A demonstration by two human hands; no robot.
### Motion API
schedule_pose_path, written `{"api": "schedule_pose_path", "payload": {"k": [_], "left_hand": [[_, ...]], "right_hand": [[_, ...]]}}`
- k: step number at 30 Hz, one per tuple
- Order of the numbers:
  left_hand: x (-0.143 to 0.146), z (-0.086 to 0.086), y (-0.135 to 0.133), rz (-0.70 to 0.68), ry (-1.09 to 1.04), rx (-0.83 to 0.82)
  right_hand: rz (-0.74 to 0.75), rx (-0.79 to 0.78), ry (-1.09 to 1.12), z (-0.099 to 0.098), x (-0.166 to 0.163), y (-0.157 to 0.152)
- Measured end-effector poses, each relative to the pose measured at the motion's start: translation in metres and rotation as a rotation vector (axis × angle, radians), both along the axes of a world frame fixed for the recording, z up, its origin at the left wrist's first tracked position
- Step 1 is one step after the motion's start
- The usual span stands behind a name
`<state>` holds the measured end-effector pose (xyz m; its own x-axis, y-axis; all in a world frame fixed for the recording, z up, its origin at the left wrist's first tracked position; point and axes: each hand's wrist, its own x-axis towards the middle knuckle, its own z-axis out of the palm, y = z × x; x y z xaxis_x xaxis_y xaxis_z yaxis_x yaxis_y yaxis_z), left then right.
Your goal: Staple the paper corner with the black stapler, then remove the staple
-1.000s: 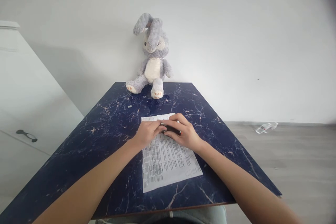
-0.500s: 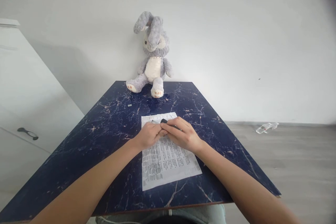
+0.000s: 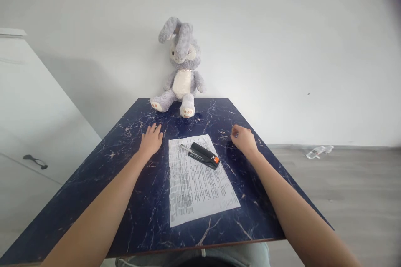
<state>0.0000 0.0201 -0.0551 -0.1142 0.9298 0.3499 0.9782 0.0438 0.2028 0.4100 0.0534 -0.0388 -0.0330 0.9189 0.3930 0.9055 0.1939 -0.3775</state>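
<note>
A black stapler (image 3: 204, 154) with an orange patch lies on the printed sheet of paper (image 3: 213, 206). Its top and base are spread apart, and a thin metal piece sticks out at its far left end. My left hand (image 3: 151, 139), open with fingers spread, reaches over the tabletop left of the sheet. Its fingertips are where a small grey block lay, which is hidden or too small to make out. To the right of the paper, my right hand (image 3: 245, 138) is curled closed at the table, thumb and fingers forming a ring, with nothing visible in it.
A grey plush rabbit (image 3: 183, 73) sits at the far edge of the dark blue marbled table (image 3: 138, 217), against the white wall. White drawers (image 3: 34, 112) stand at the left. On the floor at right lies a clear plastic item (image 3: 318, 152).
Both hands have let go of the stapler and moved apart, the left one left and forward, the right one right and forward. The stapler now rests on the paper.
</note>
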Motion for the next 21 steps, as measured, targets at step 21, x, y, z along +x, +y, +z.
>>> {"api": "schedule_pose_path", "payload": {"k": [21], "left_hand": [[0.007, 0.002, -0.002, -0.124, 0.054, -0.035]], "right_hand": [[0.076, -0.036, -0.147, -0.038, -0.008, 0.023]]}}
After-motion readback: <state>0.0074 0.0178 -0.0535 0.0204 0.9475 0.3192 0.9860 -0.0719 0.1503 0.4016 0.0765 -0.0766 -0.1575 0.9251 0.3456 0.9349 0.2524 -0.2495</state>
